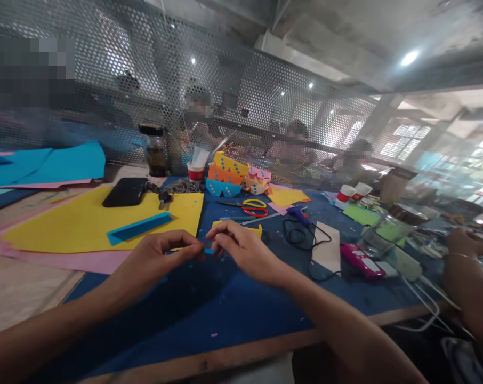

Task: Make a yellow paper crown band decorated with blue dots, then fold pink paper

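Observation:
A small blue paper piece (pixel 208 250) shows between my two hands, just above the blue table. My left hand (pixel 167 249) pinches its left end between thumb and fingertips. On the other side, the curled fingers of my right hand (pixel 245 249) close on the right end and hide part of it. A folded blue paper strip (pixel 139 228) rests on the yellow sheets (pixel 61 224) beyond my left hand. Behind my right hand lies a yellow paper piece (pixel 258 231), partly covered. Scissors (pixel 255 212) with red and yellow handles lie farther back.
Decorated paper crowns (pixel 225 173) stand at the back by a paper cup (pixel 195 172). A black phone (pixel 125 192) and keys (pixel 164 198) lie left. Rightward are a blue glue gun (pixel 299 215) with its cord, a magenta box (pixel 361 260), a glass jar (pixel 379 234) and another person's hand (pixel 467 245).

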The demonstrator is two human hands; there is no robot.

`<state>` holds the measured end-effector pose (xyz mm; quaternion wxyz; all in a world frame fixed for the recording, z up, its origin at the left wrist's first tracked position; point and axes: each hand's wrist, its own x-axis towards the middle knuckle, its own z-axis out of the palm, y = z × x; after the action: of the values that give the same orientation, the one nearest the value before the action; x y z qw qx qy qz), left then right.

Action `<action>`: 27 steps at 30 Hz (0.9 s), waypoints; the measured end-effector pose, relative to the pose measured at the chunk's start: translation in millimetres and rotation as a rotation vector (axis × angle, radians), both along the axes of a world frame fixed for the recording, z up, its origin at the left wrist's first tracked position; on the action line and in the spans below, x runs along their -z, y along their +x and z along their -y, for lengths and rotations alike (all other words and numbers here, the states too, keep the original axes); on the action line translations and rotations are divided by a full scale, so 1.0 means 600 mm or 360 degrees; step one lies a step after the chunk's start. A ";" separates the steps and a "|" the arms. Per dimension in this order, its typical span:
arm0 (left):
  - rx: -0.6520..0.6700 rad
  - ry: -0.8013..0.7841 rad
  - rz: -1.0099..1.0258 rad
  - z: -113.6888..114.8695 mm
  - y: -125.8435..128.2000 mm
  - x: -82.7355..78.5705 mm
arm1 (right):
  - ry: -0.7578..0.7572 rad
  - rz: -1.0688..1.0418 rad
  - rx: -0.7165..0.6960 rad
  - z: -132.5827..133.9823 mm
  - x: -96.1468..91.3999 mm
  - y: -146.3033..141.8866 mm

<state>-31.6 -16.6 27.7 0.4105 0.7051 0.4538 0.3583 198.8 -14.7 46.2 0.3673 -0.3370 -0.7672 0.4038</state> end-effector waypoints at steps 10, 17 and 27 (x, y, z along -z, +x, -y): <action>-0.0092 0.0046 0.0019 0.007 0.002 -0.015 | 0.0145 0.0099 0.0151 0.013 0.011 -0.003; -0.0138 0.0040 0.0048 0.002 -0.001 -0.016 | 0.0117 0.0051 0.0192 0.010 0.010 0.002; 0.0006 -0.0091 0.0120 0.004 -0.003 0.005 | 0.0164 0.0133 0.0212 0.012 0.010 0.000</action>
<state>-33.1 -19.3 24.9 0.4479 0.6801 0.4467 0.3707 198.5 -21.9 40.4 0.3778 -0.3844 -0.7774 0.3242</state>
